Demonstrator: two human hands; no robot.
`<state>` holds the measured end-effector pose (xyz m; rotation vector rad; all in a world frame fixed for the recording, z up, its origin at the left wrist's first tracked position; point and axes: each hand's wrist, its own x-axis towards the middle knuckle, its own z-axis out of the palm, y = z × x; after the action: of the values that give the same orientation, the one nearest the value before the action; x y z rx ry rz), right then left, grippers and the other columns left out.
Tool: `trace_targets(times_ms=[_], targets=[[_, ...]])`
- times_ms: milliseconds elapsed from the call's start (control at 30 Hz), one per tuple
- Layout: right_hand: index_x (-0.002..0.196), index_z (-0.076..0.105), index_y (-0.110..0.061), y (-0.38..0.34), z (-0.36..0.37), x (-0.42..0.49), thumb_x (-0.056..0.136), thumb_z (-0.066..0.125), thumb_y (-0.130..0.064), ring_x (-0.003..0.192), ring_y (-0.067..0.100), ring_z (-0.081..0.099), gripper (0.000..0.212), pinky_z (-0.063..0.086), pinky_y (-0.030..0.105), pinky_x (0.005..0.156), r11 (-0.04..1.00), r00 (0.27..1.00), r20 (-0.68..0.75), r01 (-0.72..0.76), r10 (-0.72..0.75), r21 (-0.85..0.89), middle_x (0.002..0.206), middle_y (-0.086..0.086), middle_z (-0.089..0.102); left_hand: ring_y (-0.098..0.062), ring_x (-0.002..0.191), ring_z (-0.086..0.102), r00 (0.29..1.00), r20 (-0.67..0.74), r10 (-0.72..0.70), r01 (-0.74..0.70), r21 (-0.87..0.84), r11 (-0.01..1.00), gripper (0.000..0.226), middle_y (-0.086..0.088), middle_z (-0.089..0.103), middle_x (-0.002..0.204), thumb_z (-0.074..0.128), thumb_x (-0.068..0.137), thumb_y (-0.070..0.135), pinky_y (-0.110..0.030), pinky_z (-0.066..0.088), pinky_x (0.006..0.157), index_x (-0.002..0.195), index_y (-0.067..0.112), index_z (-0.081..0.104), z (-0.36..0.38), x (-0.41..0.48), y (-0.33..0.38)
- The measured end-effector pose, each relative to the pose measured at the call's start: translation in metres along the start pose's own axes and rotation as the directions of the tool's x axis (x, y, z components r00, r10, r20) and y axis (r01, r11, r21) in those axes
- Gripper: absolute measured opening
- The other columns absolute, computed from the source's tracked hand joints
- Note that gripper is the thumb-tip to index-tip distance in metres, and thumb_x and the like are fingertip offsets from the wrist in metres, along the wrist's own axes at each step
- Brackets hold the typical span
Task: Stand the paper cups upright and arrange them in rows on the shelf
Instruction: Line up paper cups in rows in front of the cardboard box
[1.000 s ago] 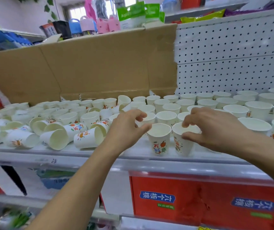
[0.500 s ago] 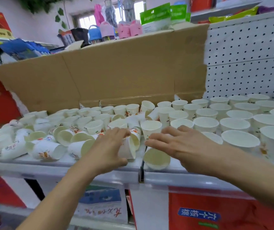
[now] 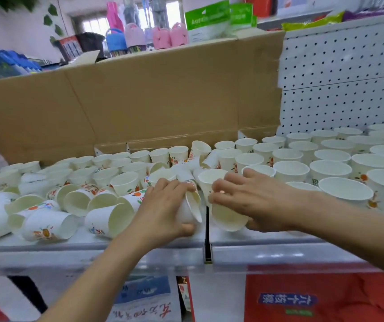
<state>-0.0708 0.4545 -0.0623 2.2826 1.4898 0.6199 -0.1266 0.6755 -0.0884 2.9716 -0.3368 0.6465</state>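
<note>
Now, since a moment ago, a tipped paper cup point(image 3: 189, 209) has been gripped in the left hand point(image 3: 163, 205) and a second tipped cup point(image 3: 227, 217) in the right hand point(image 3: 256, 201), at the shelf point(image 3: 93, 249) front; uprighting is judged next.

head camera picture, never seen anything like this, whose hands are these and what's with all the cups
No machine here: a person wears a camera on the head, so you look down along their own arms. On the shelf, the upright cups stand in rows on the right; the fallen cups lie tipped on the left. The left hand has its grip round one tipped cup; the right hand holds a second cup, its mouth facing the camera. Cardboard stands behind.
</note>
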Motion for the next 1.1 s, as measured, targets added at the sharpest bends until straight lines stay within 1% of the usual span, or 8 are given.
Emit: trace_targets(times_ms=[100, 200, 333, 633, 767, 867, 967, 1100], targets=[[0.136, 0.032, -0.029, 0.015, -0.012, -0.008, 0.075, 0.065, -0.040, 0.100, 0.007, 0.028, 0.070, 0.032, 0.024, 0.080, 0.938, 0.983, 0.069, -0.181, 0.168, 0.294, 0.117, -0.009, 0.035, -0.008, 0.109, 0.044, 0.994, -0.052, -0.094, 0.067, -0.385, 0.921, 0.066, 0.018, 0.050, 0.116, 0.078, 0.064, 0.030, -0.021, 0.038, 0.091, 0.122, 0.031, 0.048, -0.006, 0.001, 0.003], [0.136, 0.029, -0.031, 0.026, -0.019, -0.010, 0.074, 0.063, -0.050, 0.106, 0.007, 0.033, 0.073, 0.037, 0.028, 0.090, 0.863, 0.963, 0.191, -0.257, 0.190, 0.435, 0.116, -0.012, 0.037, -0.002, 0.108, 0.051, 0.990, 0.035, -0.138, 0.135, -0.545, 0.827, 0.069, 0.017, 0.053, 0.117, 0.081, 0.065, 0.029, -0.020, 0.044, 0.091, 0.125, 0.032, 0.046, -0.007, 0.006, 0.010], [0.139, 0.027, -0.035, 0.032, -0.021, -0.010, 0.075, 0.065, -0.056, 0.109, 0.010, 0.035, 0.077, 0.035, 0.031, 0.096, 0.870, 0.920, 0.350, -0.311, 0.175, 0.383, 0.127, -0.009, 0.043, -0.004, 0.115, 0.047, 0.983, 0.167, -0.072, 0.146, -0.484, 0.863, 0.076, 0.016, 0.048, 0.125, 0.080, 0.067, 0.035, -0.025, 0.043, 0.099, 0.134, 0.034, 0.043, -0.004, 0.014, 0.017], [0.141, 0.026, -0.042, 0.036, -0.025, -0.012, 0.072, 0.063, -0.066, 0.118, 0.009, 0.032, 0.083, 0.031, 0.033, 0.105, 0.889, 0.882, 0.430, -0.342, 0.192, 0.306, 0.135, -0.013, 0.038, -0.003, 0.119, 0.040, 0.972, 0.235, 0.003, 0.107, -0.454, 0.885, 0.080, 0.020, 0.041, 0.135, 0.078, 0.067, 0.051, -0.029, 0.041, 0.102, 0.135, 0.043, 0.037, -0.004, 0.022, 0.028], [0.143, 0.023, -0.048, 0.045, -0.041, -0.007, 0.067, 0.067, -0.071, 0.128, 0.006, 0.029, 0.091, 0.030, 0.035, 0.111, 0.829, 0.848, 0.492, -0.413, 0.198, 0.377, 0.138, -0.021, 0.034, 0.009, 0.109, 0.045, 0.989, 0.150, 0.003, 0.078, -0.528, 0.846, 0.083, 0.024, 0.046, 0.121, 0.078, 0.059, 0.063, -0.013, 0.039, 0.085, 0.132, 0.044, 0.043, -0.025, 0.021, 0.008], [0.137, 0.037, -0.045, 0.054, -0.055, 0.006, 0.079, 0.067, -0.056, 0.121, 0.003, 0.041, 0.066, 0.037, 0.032, 0.107, 0.772, 0.875, 0.426, -0.431, 0.230, 0.468, 0.129, -0.021, 0.044, 0.006, 0.103, 0.052, 0.991, 0.007, -0.136, 0.111, -0.623, 0.774, 0.058, 0.021, 0.058, 0.112, 0.074, 0.071, 0.056, -0.011, 0.042, 0.075, 0.122, 0.037, 0.056, -0.050, 0.029, -0.028], [0.123, 0.055, -0.039, 0.056, -0.050, 0.031, 0.086, 0.067, -0.036, 0.111, 0.001, 0.049, 0.040, 0.043, 0.027, 0.097, 0.774, 0.915, 0.297, -0.392, 0.273, 0.497, 0.118, -0.020, 0.055, 0.005, 0.099, 0.054, 0.994, -0.002, -0.105, 0.090, -0.500, 0.861, 0.035, 0.020, 0.063, 0.104, 0.072, 0.080, 0.042, -0.019, 0.042, 0.079, 0.113, 0.035, 0.063, -0.056, 0.035, -0.049], [0.111, 0.067, -0.032, 0.048, -0.032, 0.062, 0.081, 0.073, -0.028, 0.098, 0.004, 0.056, 0.031, 0.045, 0.020, 0.079, 0.788, 0.886, 0.377, -0.428, 0.269, 0.443, 0.107, -0.016, 0.062, -0.002, 0.103, 0.048, 0.998, 0.058, 0.035, -0.032, -0.064, 0.997, 0.039, 0.023, 0.064, 0.100, 0.071, 0.074, 0.054, -0.032, 0.032, 0.095, 0.110, 0.040, 0.065, -0.036, 0.044, -0.051]])
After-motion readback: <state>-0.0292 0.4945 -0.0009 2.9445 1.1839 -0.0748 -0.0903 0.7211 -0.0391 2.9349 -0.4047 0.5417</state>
